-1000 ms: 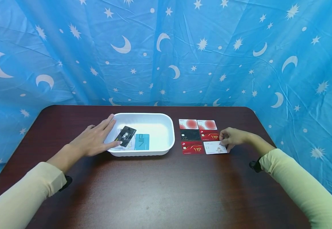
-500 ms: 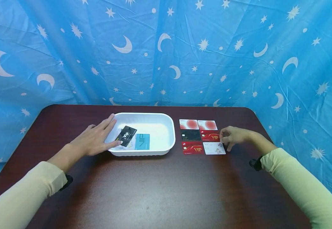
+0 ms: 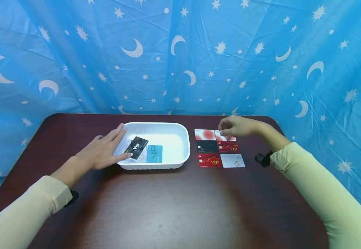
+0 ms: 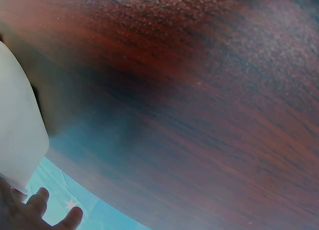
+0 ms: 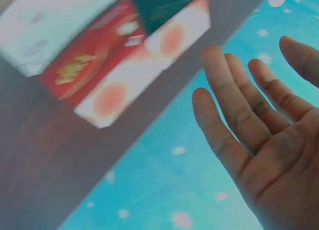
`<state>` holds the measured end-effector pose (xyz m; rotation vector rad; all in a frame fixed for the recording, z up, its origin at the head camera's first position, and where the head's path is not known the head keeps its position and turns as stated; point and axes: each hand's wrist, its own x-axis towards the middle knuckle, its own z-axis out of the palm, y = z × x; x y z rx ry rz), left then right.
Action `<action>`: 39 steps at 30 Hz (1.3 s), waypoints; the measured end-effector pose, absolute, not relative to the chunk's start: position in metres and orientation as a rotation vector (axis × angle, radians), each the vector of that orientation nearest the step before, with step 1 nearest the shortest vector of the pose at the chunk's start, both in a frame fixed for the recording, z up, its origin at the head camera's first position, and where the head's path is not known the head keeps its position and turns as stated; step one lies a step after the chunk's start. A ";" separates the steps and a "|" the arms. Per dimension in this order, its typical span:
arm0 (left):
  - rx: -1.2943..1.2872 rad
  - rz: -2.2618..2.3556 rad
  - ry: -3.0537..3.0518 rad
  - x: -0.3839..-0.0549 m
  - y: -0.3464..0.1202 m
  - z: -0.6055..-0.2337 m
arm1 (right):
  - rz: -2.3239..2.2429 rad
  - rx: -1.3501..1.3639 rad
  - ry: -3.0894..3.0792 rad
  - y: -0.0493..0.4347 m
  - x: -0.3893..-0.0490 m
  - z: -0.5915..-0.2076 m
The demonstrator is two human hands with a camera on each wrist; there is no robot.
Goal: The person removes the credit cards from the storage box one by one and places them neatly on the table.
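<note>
My left hand [image 3: 101, 150] rests on the left rim of a white plastic tray [image 3: 155, 166], its fingers extended and the thumb near a black VIP card [image 3: 138, 147]. That card lies inside, overlapping a pale card; a light blue VIP card [image 3: 154, 154] is beside them. My right hand [image 3: 240, 126] hovers around the far right card of the laid-out cards, a white one with a red circle [image 3: 218, 136], partly covering it. In the right wrist view the right hand's fingers [image 5: 239, 115] are loosely extended with nothing between them.
Right of the tray, cards lie in two columns: another red-circle card [image 3: 205, 135], a black VIP card [image 3: 206, 146], red VIP cards [image 3: 209, 160] and a white card [image 3: 233, 161]. A blue star-patterned curtain [image 3: 180, 69] borders the dark wooden table [image 3: 168, 200].
My right hand has let go of the near white card, which now lies level beside the red one, and has moved away toward the far right card. The left hand stays in place.
</note>
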<state>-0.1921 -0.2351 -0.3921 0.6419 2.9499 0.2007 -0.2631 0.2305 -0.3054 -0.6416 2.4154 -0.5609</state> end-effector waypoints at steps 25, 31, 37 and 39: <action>0.638 0.197 2.962 -0.191 -0.236 -0.392 | -0.546 -0.746 2.212 0.088 -0.283 -0.304; 0.647 0.204 2.971 -0.191 -0.236 -0.392 | -0.479 -0.783 2.218 0.067 -0.283 -0.318; 0.651 0.217 2.963 -0.192 -0.235 -0.393 | -0.455 -0.763 2.196 0.055 -0.284 -0.332; 0.651 0.223 2.960 -0.193 -0.235 -0.394 | -0.450 -0.745 2.182 0.053 -0.284 -0.335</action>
